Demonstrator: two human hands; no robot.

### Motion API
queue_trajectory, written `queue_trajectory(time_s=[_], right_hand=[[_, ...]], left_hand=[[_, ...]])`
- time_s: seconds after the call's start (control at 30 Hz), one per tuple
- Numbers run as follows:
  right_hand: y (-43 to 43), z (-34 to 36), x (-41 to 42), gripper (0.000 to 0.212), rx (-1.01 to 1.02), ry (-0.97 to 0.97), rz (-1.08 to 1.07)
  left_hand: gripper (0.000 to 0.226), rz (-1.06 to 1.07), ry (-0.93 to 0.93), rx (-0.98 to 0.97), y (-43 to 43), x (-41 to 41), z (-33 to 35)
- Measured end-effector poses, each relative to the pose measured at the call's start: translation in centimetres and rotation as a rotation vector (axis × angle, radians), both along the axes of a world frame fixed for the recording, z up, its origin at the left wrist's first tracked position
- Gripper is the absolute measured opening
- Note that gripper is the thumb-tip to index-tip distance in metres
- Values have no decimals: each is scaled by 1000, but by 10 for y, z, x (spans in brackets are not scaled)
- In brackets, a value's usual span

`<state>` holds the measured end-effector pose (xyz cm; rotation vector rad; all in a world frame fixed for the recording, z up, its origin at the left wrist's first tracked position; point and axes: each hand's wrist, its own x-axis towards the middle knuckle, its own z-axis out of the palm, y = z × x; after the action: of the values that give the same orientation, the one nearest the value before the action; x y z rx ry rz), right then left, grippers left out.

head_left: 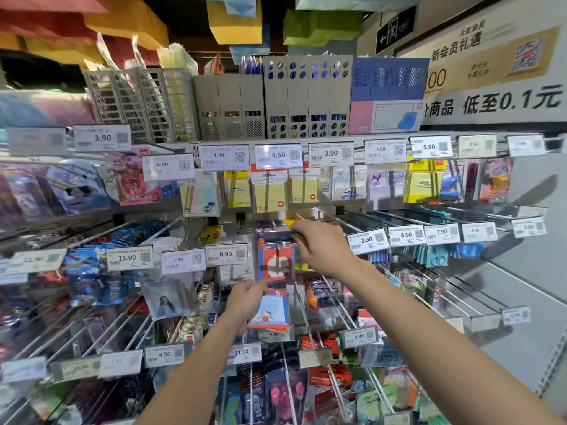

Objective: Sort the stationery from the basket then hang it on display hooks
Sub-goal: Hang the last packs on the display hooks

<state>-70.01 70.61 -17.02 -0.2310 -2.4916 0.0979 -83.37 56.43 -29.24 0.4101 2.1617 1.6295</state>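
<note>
R hand (pixel 322 246) is up at the front end of a display hook (pixel 310 223), fingers curled, pinching the top edge of a red cartoon packet (pixel 276 265) that hangs upright there. L hand (pixel 245 297) is just below, gripping a blue cartoon packet (pixel 269 311) by its upper-left corner, tilted, almost touching the red one's bottom. An 8.99 price tag (pixel 226 254) is beside them on the left, w/ yellow sticky-note packs (pixel 270 191) on the row above.

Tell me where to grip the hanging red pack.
Grip the red pack by its left edge, coming from the left. It hangs flat, face toward you; the right hand crowds its top right corner, and the left hand holds the blue pack just below.
</note>
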Motion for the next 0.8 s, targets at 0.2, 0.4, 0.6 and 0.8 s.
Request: queue_trajectory(time_s=[0.2, 0.4, 0.6, 0.8], right_hand=[[0, -20, 10, 19, 117, 65, 59], [-13, -61, 18, 11, 251, 123, 87], [-32, -96, 25, 32, -17, -84, 115], [-48, -109, 21, 22, -341, -98, 61]], left_hand=[[55, -199, -2, 36, -36, 8, -17], [71, -277, 7, 201, -48, 28, -13], [41, -300, 56, 273, -54, 44, -13], [37, -287, 105, 292, -63, 52, -20]])
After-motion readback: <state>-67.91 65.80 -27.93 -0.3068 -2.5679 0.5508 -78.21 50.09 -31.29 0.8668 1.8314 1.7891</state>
